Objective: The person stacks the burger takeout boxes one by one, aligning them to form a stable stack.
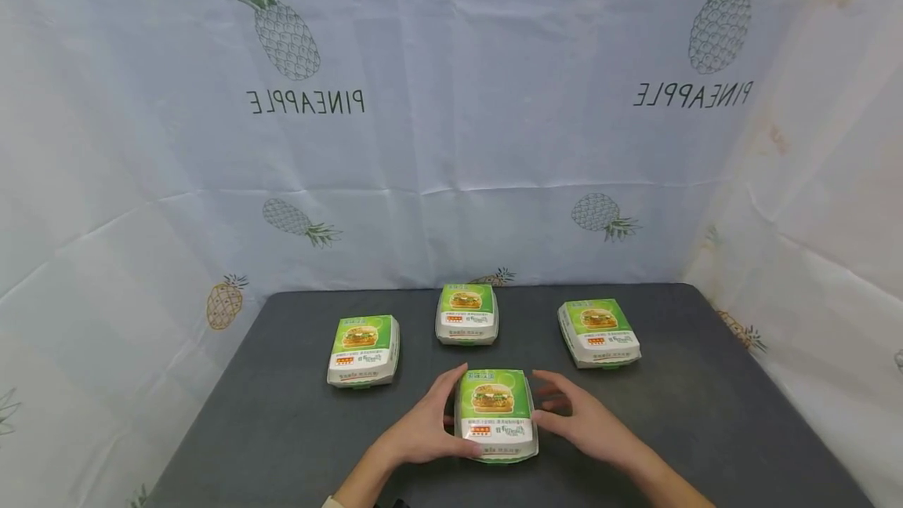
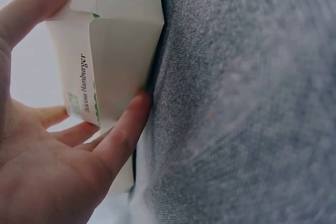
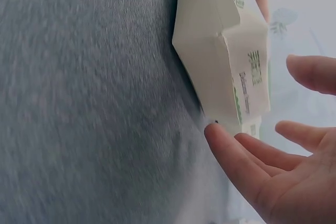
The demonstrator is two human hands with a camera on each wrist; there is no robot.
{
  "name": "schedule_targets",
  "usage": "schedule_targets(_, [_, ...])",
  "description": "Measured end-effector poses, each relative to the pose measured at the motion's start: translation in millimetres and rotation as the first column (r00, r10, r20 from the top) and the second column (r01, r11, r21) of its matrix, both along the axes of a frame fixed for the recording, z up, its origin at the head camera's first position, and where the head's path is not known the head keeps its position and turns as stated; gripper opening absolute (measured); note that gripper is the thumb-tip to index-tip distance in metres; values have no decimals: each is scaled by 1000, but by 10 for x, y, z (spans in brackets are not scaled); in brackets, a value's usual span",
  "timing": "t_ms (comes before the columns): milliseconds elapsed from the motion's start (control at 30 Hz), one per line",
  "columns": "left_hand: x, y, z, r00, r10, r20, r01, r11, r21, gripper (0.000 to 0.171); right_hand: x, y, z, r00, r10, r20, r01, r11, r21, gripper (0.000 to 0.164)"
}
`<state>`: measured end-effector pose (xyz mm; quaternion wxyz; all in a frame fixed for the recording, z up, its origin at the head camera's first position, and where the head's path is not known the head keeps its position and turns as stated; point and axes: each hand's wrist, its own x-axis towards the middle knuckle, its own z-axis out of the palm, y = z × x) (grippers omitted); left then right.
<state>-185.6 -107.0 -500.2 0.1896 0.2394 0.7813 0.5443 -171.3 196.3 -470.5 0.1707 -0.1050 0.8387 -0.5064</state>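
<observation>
A green and white hamburger box (image 1: 496, 414) rests on the dark table, nearest to the person. My left hand (image 1: 427, 422) holds its left side, thumb at the front edge and fingers toward the far corner. In the left wrist view, the same hand (image 2: 58, 156) has its thumb high on the carton (image 2: 126, 51) and its fingers along the side, one low near the tabletop. To the right, my right hand (image 1: 582, 420) stays beside the box with fingers spread. The right wrist view shows a gap between that hand (image 3: 294, 166) and most of the carton (image 3: 220, 51).
Three similar burger boxes stand farther back: one at left (image 1: 363, 351), one in the middle (image 1: 467, 314) and one at right (image 1: 600, 333). A pineapple-print curtain (image 1: 451, 139) hangs behind the dark table (image 1: 282, 429) and along both sides.
</observation>
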Motion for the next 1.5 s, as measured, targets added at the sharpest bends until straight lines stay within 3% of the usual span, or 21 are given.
schedule_targets(267, [9,6,10,1000,-3,-17,3,1000,-1,114,-24,140,93,994,-34,-102,43,995,88,66])
schedule_targets(567, [11,8,-10,1000,4,-6,-4,1000,-2,114,-89,288,222,970,-103,-222,139,978,154,64])
schedule_targets(667, [8,4,-19,1000,4,-4,-4,1000,-7,114,-112,357,262,954,-119,-277,170,971,167,65])
schedule_targets(833, [7,5,-14,1000,-3,-9,3,1000,0,113,-160,479,324,905,-141,-402,223,961,165,62])
schedule_targets(1000, [4,13,-12,1000,-4,-22,4,1000,-13,113,-198,610,391,869,-157,-469,268,947,179,61])
schedule_targets(1233, [17,20,-6,1000,0,-19,0,1000,-17,112,-233,741,454,842,-178,-510,316,928,198,62])
schedule_targets(1500, [2,13,-15,1000,1,-2,-1,1000,-5,114,-356,875,417,810,-196,-553,357,913,199,65])
